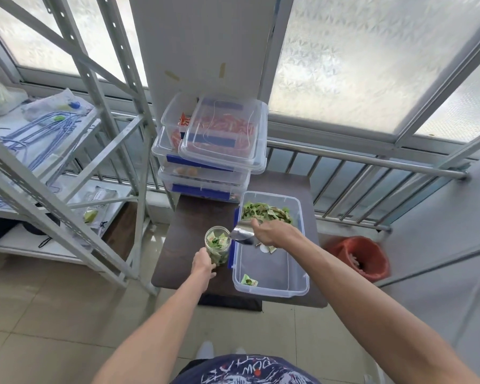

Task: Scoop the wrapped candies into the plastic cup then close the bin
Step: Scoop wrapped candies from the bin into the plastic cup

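Note:
A clear plastic cup (218,244) holding green-wrapped candies stands on the dark table (189,234). My left hand (203,264) grips its lower side. To its right lies an open clear bin (272,284) with blue latches. A heap of green wrapped candies (263,212) fills its far end and one loose candy (249,280) lies near the front. My right hand (275,233) holds a shiny metal scoop (242,233) over the bin's left wall, its mouth pointing at the cup's rim. A clear lid (222,134) rests askew on the stacked bins behind.
A stack of clear bins (203,173) with red snacks stands at the table's far edge. A grey metal shelf rack (67,162) stands to the left. A metal railing (372,167) runs behind, and a red bucket (358,257) sits on the floor at the right.

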